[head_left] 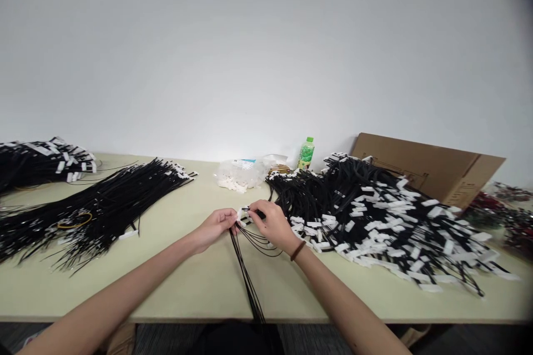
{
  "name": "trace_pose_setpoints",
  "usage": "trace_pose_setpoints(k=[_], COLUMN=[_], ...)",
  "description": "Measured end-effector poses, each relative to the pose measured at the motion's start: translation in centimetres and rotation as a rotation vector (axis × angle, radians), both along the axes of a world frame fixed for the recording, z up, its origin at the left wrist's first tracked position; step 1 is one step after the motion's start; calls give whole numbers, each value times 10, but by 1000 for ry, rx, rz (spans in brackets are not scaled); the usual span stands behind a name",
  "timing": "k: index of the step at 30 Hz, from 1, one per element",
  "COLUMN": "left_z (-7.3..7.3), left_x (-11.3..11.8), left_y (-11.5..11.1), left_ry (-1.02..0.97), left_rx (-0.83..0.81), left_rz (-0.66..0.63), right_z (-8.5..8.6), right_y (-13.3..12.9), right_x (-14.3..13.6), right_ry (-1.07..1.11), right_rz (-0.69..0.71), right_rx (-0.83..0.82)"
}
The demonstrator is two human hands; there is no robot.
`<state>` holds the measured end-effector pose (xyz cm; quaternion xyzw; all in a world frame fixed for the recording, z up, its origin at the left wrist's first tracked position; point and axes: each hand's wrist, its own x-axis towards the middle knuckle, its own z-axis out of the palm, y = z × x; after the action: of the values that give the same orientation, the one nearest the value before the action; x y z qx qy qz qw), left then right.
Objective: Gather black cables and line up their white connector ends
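At the middle of the table, my left hand [217,227] is closed around one end of a small bundle of thin black cables [245,277]. The cables hang down toward the table's front edge, and some loop out to the right. A white connector [240,215] shows between my two hands. My right hand [271,224], with a dark band at the wrist, pinches the black cable ends beside the connector. Its fingertips nearly touch those of my left hand.
Black cables [137,194] lie in bundles at left. A large heap with white connectors [387,222] fills the right side. Behind stand a clear plastic bag [241,172], a green-capped bottle [306,153] and a cardboard box [428,166]. The table's front edge [187,320] is near.
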<state>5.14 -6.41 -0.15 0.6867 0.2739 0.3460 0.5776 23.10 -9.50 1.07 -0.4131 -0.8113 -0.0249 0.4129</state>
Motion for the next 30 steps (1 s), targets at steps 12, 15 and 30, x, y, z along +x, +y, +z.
trace_pose_setpoints(k=[12,15,30], left_z=[4,5,35], left_x=[-3,-5,-15], left_y=[1,3,-32], left_ry=[17,73,124], left_rx=[10,13,618], left_rz=[134,165,572], right_z=[-1,0,-5], right_y=[2,2,5], right_x=[2,3,0], right_ry=[8,23,93], right_rz=[-101,-166,-254], right_rx=[26,42,86])
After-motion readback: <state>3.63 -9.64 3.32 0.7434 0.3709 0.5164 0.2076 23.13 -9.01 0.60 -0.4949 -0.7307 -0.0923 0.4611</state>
